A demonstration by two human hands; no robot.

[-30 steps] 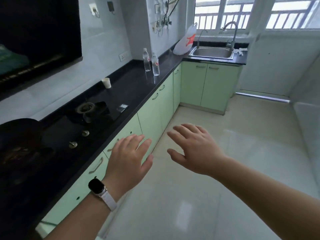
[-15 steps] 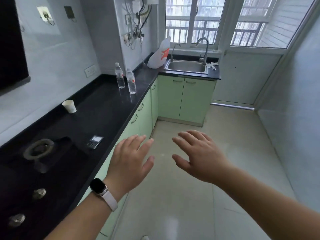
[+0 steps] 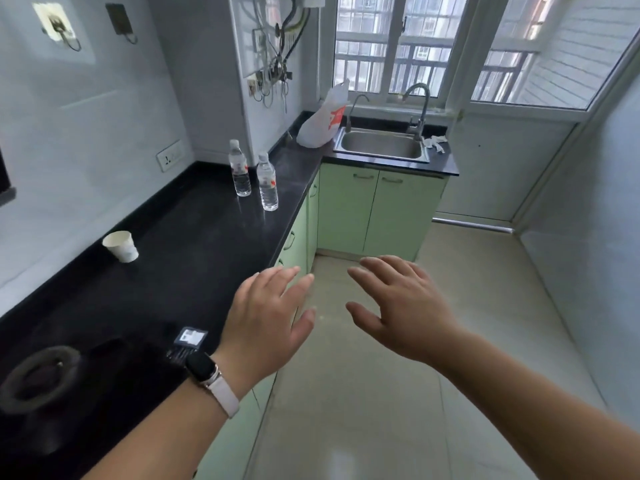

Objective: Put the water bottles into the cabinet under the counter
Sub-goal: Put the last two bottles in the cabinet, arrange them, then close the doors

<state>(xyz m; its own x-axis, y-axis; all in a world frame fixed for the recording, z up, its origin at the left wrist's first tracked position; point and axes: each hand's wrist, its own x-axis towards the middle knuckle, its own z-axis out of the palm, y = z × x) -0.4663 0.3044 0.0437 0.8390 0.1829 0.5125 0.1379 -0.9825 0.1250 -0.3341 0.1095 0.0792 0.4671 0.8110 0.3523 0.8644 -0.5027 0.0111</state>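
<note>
2 water bottles (image 3: 267,183) stand upright, side by side, on far part of worktop (image 3: 194,237), well ahead & left of hands. Left hand (image 3: 268,317) nearer; right hand (image 3: 403,306) beside it. Both spread, empty, over floor. Cabinet doors (image 3: 294,233) below look closed. Labels: red mark, text too small to read.

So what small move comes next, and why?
Probably step forward and reach for the nearer bottle: the left hand and right hand are open and empty, it and the farther bottle stand upright on the counter ahead, and the cabinet doors look shut.
</note>
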